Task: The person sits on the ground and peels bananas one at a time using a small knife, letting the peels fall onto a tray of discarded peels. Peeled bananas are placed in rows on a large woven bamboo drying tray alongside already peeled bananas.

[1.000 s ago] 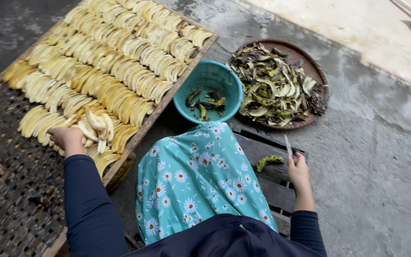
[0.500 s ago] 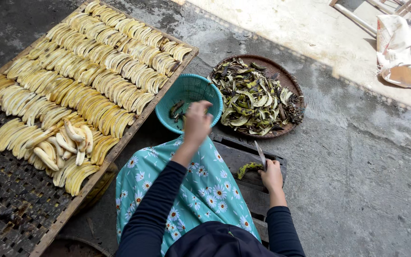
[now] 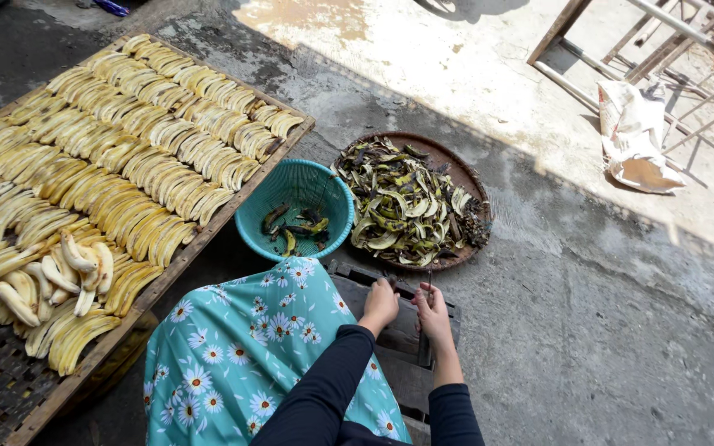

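Both hands are drawn together low over a dark slatted wooden board (image 3: 390,347). The left hand (image 3: 380,304) is curled shut, though what it grips is hidden. The right hand (image 3: 433,315) is closed around a thin knife (image 3: 428,285) whose narrow blade points up and away from the wrist.

Just beyond the fingertips sits a round, shallow woven tray (image 3: 456,161) heaped with limp green-black banana peels (image 3: 402,206). Left of that, ahead of the left hand, is a teal plastic mesh basket (image 3: 295,208) with a few dark-skinned bananas at its bottom.

Far to the left stretches a wood-framed drying rack (image 3: 10,388) of dark mesh, lined with tidy rows of pale yellow peeled bananas (image 3: 126,157).

Below the hands drapes smooth turquoise cloth with white daisies (image 3: 233,355). The floor is rough, stained grey concrete (image 3: 605,314), sunlit farther off.
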### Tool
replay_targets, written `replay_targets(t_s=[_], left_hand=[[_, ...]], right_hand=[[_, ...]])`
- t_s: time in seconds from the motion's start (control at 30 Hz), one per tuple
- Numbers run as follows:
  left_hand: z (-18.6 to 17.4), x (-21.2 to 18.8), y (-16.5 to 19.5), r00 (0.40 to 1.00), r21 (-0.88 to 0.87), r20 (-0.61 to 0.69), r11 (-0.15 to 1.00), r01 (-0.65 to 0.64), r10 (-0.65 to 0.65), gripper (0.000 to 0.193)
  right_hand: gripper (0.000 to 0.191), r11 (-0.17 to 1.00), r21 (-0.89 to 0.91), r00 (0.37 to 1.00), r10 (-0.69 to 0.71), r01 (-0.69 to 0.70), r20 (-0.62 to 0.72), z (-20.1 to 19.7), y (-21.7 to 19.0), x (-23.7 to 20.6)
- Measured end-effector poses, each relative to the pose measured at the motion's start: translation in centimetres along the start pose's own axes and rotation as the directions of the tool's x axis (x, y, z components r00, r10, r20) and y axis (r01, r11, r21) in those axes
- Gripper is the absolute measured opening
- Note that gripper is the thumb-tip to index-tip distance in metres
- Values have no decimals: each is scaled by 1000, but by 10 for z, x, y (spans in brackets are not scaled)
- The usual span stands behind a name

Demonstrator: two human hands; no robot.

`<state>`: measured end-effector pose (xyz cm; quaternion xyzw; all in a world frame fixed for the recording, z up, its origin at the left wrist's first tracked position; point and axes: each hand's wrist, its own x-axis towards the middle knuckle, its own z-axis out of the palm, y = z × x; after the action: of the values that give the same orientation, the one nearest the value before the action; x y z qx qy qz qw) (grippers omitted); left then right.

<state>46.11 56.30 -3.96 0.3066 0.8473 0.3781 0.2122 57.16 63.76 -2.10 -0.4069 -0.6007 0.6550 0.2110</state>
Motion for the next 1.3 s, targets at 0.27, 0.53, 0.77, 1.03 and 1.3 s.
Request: replay_targets(t_s=[0.27, 0.53, 0.77, 1.03, 1.3], left_hand=[[-37, 38, -15, 938, -937, 346, -62, 345, -8, 48], [-37, 30, -3, 930, -970, 148, 133, 203, -337, 75], [-32, 32, -8, 925, -984, 110, 92, 153, -363, 85], [-31, 26, -5, 947, -980, 71, 156, 125, -314, 73], [-32, 29, -14, 982, -980, 186, 68, 188, -43, 36]], right_hand=[[66, 739, -412, 843, -430, 534, 323, 12, -20, -5], [63, 527, -716, 885, -339, 459, 318, 28, -48, -23], [64, 558, -675, 875, -338, 483, 347, 33, -38, -14], [48, 601, -683, 885, -441, 414, 148, 45, -4, 1], [28, 979, -205, 929, 92, -18, 358, 18, -32, 31]])
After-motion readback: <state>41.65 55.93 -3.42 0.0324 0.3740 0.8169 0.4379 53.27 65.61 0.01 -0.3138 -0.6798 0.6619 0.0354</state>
